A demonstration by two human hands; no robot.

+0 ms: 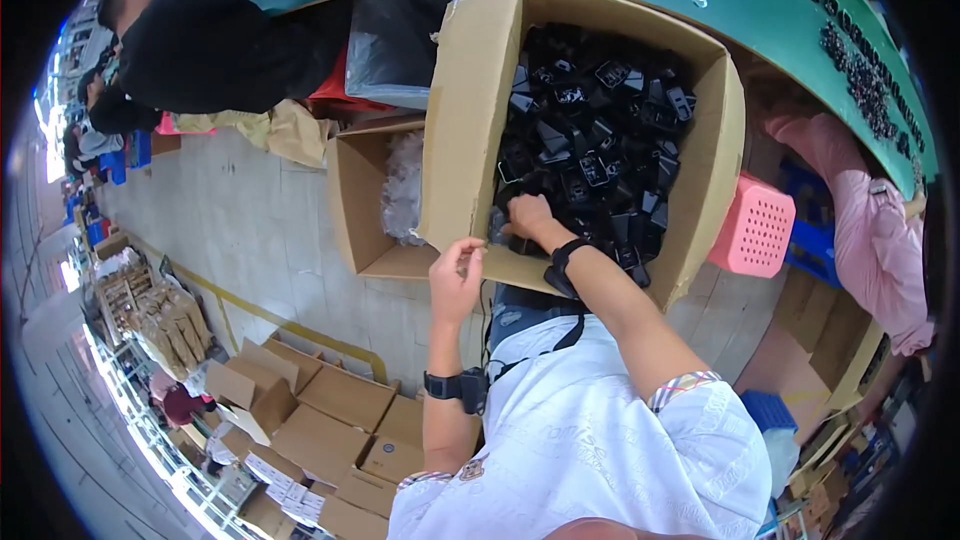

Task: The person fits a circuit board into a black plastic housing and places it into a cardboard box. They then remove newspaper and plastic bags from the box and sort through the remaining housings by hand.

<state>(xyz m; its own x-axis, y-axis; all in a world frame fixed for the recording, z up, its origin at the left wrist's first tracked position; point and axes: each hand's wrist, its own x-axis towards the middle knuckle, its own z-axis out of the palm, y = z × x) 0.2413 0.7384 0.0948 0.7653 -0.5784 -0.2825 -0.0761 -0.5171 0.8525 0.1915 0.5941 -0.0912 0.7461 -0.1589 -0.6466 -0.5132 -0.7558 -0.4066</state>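
A large cardboard box (708, 130) stands before me, filled with a heap of black plastic parts (590, 135), some with frame-like square openings. My right hand (530, 217) reaches over its near left side, fingers bent down at the edge of the heap. Its fingertips are partly hidden, so what they grip is unclear. By the lower corner of the raised left flap (470, 105), my left hand (457, 278) is closed with curled fingers. Whether it pinches the flap's edge or some small thing cannot be made out. Both wrists wear black bands.
A smaller carton (355, 205) with clear plastic bags adjoins on the left. Beyond runs a green worktable (700, 0) bearing rows of small black parts. A pink perforated basket (752, 227) stands right. Closed cartons (325, 430) lie lower left. One person sits upper left; another, in pink, sits right.
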